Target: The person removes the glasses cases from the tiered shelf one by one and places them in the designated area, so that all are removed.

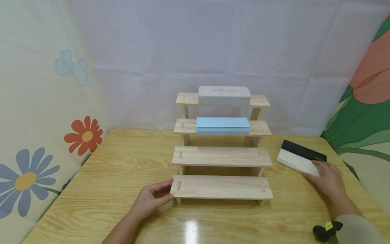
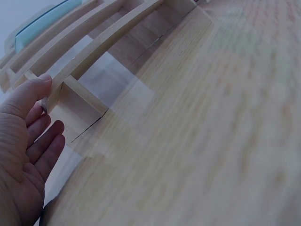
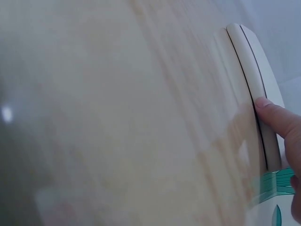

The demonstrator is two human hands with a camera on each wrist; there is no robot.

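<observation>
A four-tier wooden display stand stands on the table. My left hand holds the left end of its lowest shelf; in the left wrist view the thumb lies against the shelf's end, with the lower fingers loosely bent below. To the right of the stand, my right hand grips the right end of a flat oblong case, white in front and black behind. The right wrist view shows the thumb pressed on the case's white side; most other fingers are hidden there.
A grey-white oblong box sits on the top shelf, and a light blue case on the shelf below it. The wood-grain table is bordered by a white cloth behind and flower-printed sheets at both sides.
</observation>
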